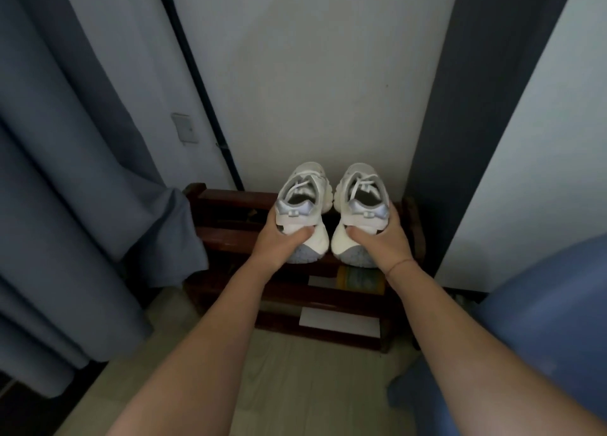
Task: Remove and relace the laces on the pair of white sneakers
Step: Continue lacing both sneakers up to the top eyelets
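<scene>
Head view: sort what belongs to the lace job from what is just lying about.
For the job: left-hand sneaker, right-hand sneaker, their laces, left hand, right hand, each gripping a heel.
Lying about: wooden rack, curtain, wall switch, yellowish can on the rack.

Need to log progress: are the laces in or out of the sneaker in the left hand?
In: white laces criss-cross the top of the sneaker held by the left hand.

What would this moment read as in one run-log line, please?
left hand: grips left-side sneaker | right hand: grips right-side sneaker | laces: threaded
</scene>
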Demonstrator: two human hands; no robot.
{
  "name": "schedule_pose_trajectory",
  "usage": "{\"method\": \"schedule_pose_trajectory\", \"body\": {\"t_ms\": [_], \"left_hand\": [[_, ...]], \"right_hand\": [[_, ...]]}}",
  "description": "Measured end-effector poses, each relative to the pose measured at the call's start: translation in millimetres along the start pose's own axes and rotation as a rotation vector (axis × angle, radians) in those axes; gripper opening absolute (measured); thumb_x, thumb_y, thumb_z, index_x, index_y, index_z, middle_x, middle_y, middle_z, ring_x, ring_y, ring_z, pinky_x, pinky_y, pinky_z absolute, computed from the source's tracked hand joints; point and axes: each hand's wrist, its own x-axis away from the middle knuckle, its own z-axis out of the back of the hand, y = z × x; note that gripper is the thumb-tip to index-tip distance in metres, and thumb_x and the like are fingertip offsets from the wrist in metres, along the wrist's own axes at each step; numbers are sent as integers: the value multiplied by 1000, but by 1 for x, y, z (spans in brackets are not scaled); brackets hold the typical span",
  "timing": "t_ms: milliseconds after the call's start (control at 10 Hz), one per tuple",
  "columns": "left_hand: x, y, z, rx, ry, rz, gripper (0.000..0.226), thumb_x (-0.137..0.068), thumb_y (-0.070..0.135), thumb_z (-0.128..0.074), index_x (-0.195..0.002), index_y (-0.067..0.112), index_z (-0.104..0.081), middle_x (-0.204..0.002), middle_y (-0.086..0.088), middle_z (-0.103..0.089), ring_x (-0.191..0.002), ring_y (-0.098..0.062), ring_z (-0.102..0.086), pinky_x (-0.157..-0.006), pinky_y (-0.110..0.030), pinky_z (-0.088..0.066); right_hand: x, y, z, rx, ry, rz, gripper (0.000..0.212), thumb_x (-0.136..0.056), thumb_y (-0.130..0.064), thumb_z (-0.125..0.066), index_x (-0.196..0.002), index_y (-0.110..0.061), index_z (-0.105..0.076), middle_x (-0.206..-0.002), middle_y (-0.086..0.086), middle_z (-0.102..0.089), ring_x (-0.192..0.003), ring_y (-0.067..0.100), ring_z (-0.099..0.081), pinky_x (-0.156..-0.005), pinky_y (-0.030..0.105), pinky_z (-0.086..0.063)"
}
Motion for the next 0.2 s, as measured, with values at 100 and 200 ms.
{"method": "schedule_pose_trajectory", "body": {"t_ms": [100,200], "left_hand": [[3,5,1,-58,-1,1,79,-81,35,-79,-148,30,-39,-129,9,-57,-114,-9,-55,-87,-18,-43],[16,0,3,-145,20,-1,99,-63,67,-77,-148,33,-38,-134,8,-58,-123,-15,-55,-100,-30,-43]], "right_hand": [[9,-5,0,68,7,-25,92,-64,-40,-83,-142,-27,-36,-135,-2,-52,-121,17,-50,-102,35,-42],[42,-11,-4,340,-2,-88,107,-73,-56,-70,-152,-19,-9,-156,8,-21,-143,26,-21,-117,41,-20]]}}
